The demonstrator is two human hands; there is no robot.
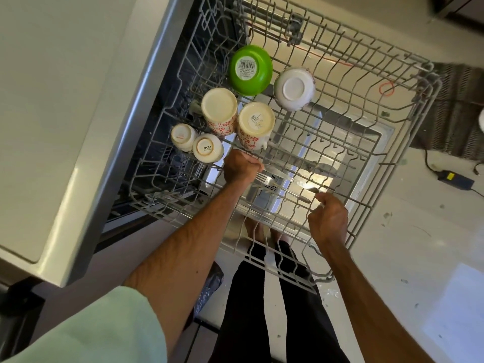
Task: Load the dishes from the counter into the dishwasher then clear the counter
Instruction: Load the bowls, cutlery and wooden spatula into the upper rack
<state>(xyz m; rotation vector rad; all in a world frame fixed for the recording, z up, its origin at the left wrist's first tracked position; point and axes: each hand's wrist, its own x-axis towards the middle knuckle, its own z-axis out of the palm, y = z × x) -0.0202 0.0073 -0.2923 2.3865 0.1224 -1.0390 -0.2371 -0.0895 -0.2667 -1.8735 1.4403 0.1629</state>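
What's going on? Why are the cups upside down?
Someone is loading the dishwasher. The pulled-out rack holds a green bowl, a white bowl, two flowery mugs and two small cups, bottoms up. The left hand grips a knife over the rack; a fork lies beside it. The right hand is curled near another utensil.

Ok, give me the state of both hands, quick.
Left hand: closed round cutlery, a knife and fork.
Right hand: fingers curled at the end of a utensil; grip cannot be told.
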